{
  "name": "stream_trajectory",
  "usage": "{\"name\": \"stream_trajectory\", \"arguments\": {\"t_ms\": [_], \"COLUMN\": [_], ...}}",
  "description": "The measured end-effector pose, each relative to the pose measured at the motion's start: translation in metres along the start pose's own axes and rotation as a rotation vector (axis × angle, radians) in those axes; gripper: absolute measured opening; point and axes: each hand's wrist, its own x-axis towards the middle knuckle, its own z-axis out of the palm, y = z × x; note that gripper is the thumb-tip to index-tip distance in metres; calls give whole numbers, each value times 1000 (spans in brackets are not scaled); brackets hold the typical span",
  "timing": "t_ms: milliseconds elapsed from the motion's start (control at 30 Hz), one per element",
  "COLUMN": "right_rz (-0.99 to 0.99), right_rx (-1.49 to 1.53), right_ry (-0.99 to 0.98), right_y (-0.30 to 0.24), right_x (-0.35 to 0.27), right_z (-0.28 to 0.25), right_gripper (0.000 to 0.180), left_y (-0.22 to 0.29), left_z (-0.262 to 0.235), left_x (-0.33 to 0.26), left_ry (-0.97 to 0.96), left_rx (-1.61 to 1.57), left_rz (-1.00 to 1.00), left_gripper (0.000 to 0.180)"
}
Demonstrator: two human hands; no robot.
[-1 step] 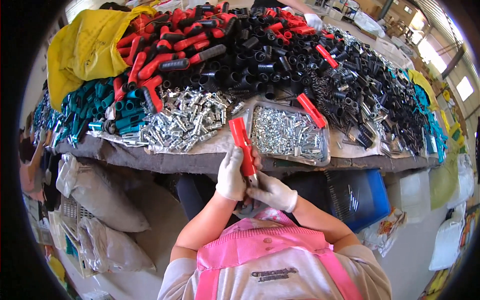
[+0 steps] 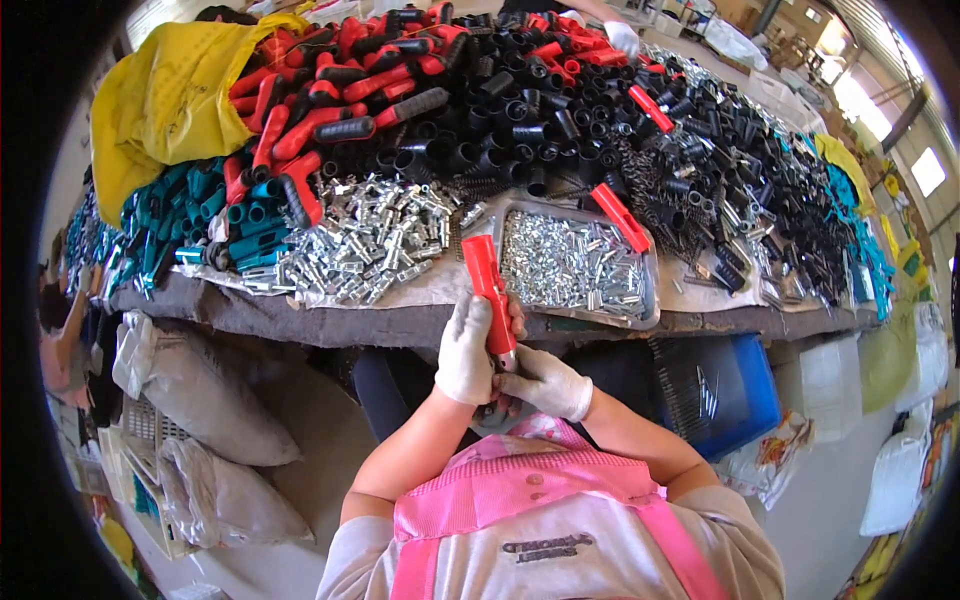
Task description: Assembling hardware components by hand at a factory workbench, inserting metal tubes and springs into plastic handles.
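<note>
Over the near edge of the table, my left hand (image 2: pixel 466 352) is closed round a red tubular plastic housing (image 2: pixel 487 285), its upper end pointing away from me. My right hand (image 2: pixel 548 383), gloved in white like the left, closes on the lower end, where a short metal piece (image 2: pixel 507 360) shows. What lies under the right fingers is partly hidden. Just beyond the housing stands a clear tray (image 2: pixel 652 300) of small metal pins. Left of it lies a heap of silvery metal fittings (image 2: pixel 370 240). Another red housing (image 2: pixel 620 217) rests across the tray's far right corner.
Red-and-black handles (image 2: pixel 345 120) spill from a yellow sack (image 2: pixel 165 120), with teal housings (image 2: pixel 255 235) below. Black sleeves (image 2: pixel 530 130) and springs pile up behind. A blue bin (image 2: pixel 755 390) stands below at right, filled sacks (image 2: pixel 205 390) at left. Another person's gloved hand (image 2: pixel 622 38) is across the table.
</note>
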Motion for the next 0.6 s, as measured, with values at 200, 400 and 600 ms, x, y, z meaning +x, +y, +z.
{"name": "stream_trajectory", "arguments": {"t_ms": [200,400,600], "right_rz": [-309,-273,-495], "right_rx": [-811,-712,-593], "right_ry": [611,416,395], "right_y": [-17,-14,-3], "right_x": [7,-4,-5], "right_z": [18,5,-15], "right_gripper": [44,46,36], "left_y": [12,8,5], "left_z": [8,8,25], "left_x": [6,10,12], "left_ry": [15,-89,-53], "left_rx": [-37,-142,-168], "left_rz": [291,180,132], "left_gripper": [40,43,40]}}
